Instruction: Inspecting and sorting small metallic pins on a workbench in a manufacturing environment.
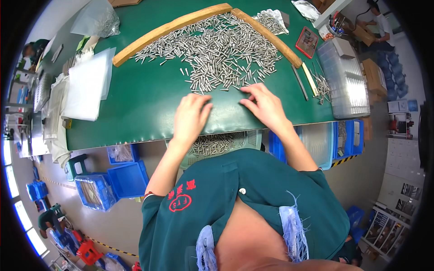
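Note:
A wide heap of small silver metal pins (221, 49) lies on the green tabletop (149, 108). My left hand (192, 115) is at the near left edge of the heap, palm down, with thumb and forefinger apart and no pin visible in it. Some of its fingertips are hidden from view. My right hand (266, 107) is at the near right edge, its forefinger close to a loose pin (236, 87); whether they touch is unclear. A gap shows between that forefinger and thumb. Below the table edge, a pale green basket (247, 141) holds more pins.
Two wooden strips (172, 29) (266, 36) border the heap's far side. Clear plastic sheets (88, 86) lie left; a red tray (307, 42), a metal bar (300, 84) and a clear plastic box (346, 81) are right. Blue bins (128, 178) stand below. Other people are farther off.

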`<action>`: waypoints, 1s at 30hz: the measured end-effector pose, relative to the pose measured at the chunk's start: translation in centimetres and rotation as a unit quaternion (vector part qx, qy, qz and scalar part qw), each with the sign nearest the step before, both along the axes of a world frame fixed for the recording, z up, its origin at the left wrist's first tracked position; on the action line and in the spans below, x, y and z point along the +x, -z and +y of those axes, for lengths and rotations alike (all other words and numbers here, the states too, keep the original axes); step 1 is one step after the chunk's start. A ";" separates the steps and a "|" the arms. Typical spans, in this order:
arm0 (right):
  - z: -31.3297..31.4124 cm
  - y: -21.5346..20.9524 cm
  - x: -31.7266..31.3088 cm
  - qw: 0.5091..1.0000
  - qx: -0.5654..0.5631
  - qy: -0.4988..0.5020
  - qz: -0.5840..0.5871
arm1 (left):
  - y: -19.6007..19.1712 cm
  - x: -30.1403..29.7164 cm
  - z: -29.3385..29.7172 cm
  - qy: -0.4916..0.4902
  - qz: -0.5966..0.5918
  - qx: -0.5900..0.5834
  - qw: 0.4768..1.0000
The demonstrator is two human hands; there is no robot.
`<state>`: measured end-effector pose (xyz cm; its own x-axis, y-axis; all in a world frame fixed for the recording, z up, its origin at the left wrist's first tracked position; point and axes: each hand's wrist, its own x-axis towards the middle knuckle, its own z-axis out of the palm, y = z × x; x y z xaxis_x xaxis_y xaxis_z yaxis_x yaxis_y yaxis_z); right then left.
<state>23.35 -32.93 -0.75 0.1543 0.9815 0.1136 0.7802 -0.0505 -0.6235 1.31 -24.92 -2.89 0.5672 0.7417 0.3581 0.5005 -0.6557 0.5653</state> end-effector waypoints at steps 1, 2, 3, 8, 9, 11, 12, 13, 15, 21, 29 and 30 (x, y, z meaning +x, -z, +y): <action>0.8 0.5 -0.5 1.000 0.011 -0.002 -0.003 | 0.2 1.2 0.0 0.008 0.006 -0.021 1.000; 1.3 0.8 -1.0 1.000 0.026 -0.002 -0.008 | -0.1 2.4 -0.4 0.010 0.020 -0.024 0.999; 1.8 1.0 -1.3 0.999 0.043 0.003 -0.026 | -0.3 3.6 -0.4 0.002 0.029 -0.026 0.999; 2.7 1.9 -1.5 0.998 0.052 0.017 -0.005 | 0.6 5.8 0.5 -0.031 0.055 -0.010 0.998; 2.8 1.8 -1.7 0.998 0.054 0.022 0.012 | 0.8 5.6 0.7 -0.027 0.063 -0.013 0.998; 2.6 1.8 -1.8 0.997 0.070 0.006 -0.023 | 1.0 5.2 0.6 -0.019 0.044 -0.006 0.999; 2.6 2.2 -1.8 0.995 0.089 -0.006 -0.034 | 1.0 5.0 0.6 -0.012 0.041 0.003 0.999; 2.5 2.3 -1.8 0.995 0.094 -0.011 -0.032 | 0.9 4.7 0.4 -0.002 0.040 0.011 0.999; 2.3 2.0 -2.0 0.995 0.095 -0.025 -0.022 | 0.6 4.2 0.1 0.003 0.042 0.008 0.999; 1.3 1.9 -2.0 0.994 0.101 -0.035 -0.024 | 0.7 2.6 -0.3 0.005 0.041 0.000 0.999; 0.6 1.7 -2.5 0.998 0.062 -0.028 -0.004 | 0.4 2.0 -0.2 0.025 0.030 0.018 0.999; 0.6 1.7 -2.5 0.997 0.073 -0.033 -0.011 | 0.3 1.9 -0.2 0.030 0.030 0.015 0.999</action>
